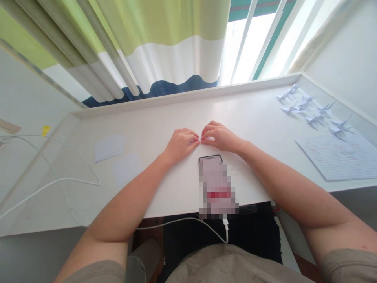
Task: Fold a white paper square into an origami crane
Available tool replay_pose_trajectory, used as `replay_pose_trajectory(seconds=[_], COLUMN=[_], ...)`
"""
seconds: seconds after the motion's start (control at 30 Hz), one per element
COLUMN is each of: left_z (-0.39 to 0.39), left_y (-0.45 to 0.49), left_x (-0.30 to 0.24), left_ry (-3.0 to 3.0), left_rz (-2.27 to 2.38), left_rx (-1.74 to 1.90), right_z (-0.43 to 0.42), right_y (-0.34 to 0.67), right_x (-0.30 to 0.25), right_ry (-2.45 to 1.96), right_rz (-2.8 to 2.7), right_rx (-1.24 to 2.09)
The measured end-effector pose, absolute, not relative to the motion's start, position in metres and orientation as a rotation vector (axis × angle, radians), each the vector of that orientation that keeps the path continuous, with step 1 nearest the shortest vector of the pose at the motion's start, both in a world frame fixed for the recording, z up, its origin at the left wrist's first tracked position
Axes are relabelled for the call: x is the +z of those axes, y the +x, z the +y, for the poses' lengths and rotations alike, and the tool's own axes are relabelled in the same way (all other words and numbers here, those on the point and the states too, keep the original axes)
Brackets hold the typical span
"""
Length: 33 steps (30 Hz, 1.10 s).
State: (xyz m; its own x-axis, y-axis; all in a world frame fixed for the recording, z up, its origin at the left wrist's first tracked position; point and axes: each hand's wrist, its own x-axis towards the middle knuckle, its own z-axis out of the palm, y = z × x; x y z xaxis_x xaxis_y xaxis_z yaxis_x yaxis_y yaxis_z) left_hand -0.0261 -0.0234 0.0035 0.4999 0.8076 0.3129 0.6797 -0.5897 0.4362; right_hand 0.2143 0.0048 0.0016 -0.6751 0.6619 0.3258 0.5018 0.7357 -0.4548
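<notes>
Over the middle of the white desk, my left hand (183, 143) and my right hand (219, 136) face each other, fingertips nearly meeting. Both are closed, pinching a small piece of white paper (200, 139). Most of that paper is hidden by my fingers, so its folded shape cannot be made out. Left of my hands lie a small stack of white paper squares (108, 148) and another pale paper sheet (127, 168). At the far right stand several folded white paper cranes (316, 119).
A phone (215, 177) lies at the desk's front edge below my hands, with a white charging cable (225, 225) plugged in. Lined paper (343, 159) rests at the right. Another white cable (59, 181) crosses the left side. A raised rim (188, 95) borders the desk (165, 114) before the curtain (176, 59).
</notes>
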Motion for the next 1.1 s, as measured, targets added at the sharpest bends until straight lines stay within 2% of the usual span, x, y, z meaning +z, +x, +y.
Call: replay_pose_trajectory(seconds=[0.27, 0.83, 1.1], left_z=[-0.019, -0.013, -0.015], left_y=[-0.027, -0.033, -0.031], left_x=[0.005, 0.000, 0.002], left_ry=[2.452, 2.334, 2.212], left_rz=[1.262, 1.097, 1.158], left_rx=[0.646, 0.805, 0.810], right_z=[0.005, 0.001, 0.006], right_y=[0.213, 0.205, 0.204], right_x=[0.004, 0.006, 0.000], right_ry=[-0.911, -0.998, -0.999], right_rz=[-2.491, -2.486, -2.389], right_rx=[0.429, 0.385, 0.506])
